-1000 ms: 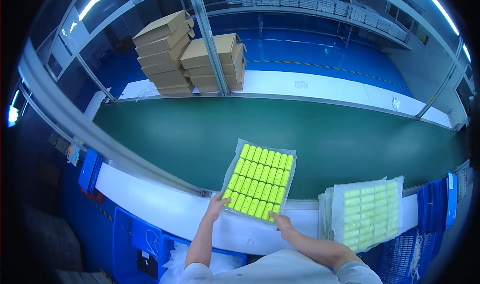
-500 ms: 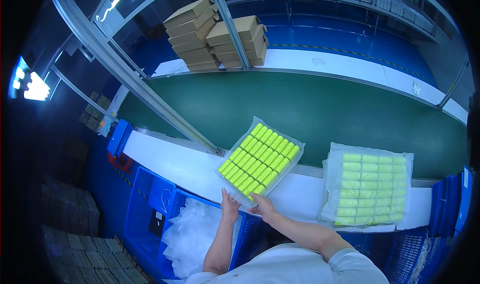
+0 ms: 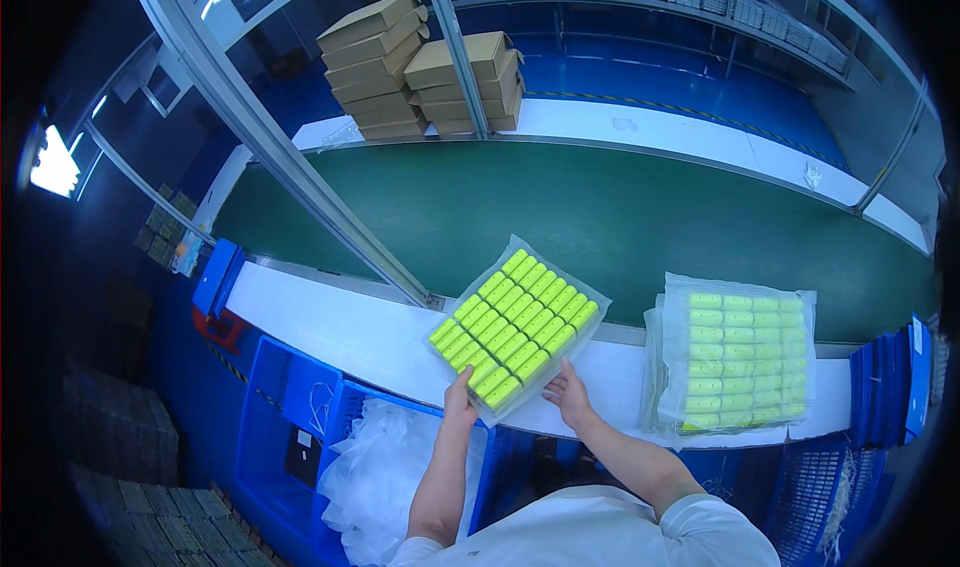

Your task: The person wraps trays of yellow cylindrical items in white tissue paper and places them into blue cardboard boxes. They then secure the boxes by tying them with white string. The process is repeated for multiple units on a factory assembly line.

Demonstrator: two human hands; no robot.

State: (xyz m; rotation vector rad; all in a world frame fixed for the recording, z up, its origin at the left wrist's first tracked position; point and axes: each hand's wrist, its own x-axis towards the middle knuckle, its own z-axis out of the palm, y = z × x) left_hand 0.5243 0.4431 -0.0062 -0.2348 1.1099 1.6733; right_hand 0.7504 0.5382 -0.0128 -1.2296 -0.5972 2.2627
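Note:
A clear plastic tray (image 3: 512,332) of bright yellow-green rounded pieces, set in rows, lies tilted across the white ledge and the edge of the green belt. My left hand (image 3: 460,399) grips its near left corner, thumb on top and the other fingers mostly hidden. By the near right edge of that tray is my right hand (image 3: 570,395), fingers apart and partly stretched; whether they touch the edge I cannot tell. Farther right lies a stack of similar trays (image 3: 745,357), covered by cloudy translucent plastic.
Beyond the ledge (image 3: 320,302) runs a green conveyor belt (image 3: 620,207). Brown cartons (image 3: 375,67) stand stacked at the far side. Blue crates, one with translucent plastic bags (image 3: 385,472), are below at left. A metal post (image 3: 300,177) slants down to the ledge; blue bins (image 3: 885,392) stand right.
My right hand has left the tray's near corner and moved right, along its edge. My left hand has moved up onto the corner with its thumb over the pieces.

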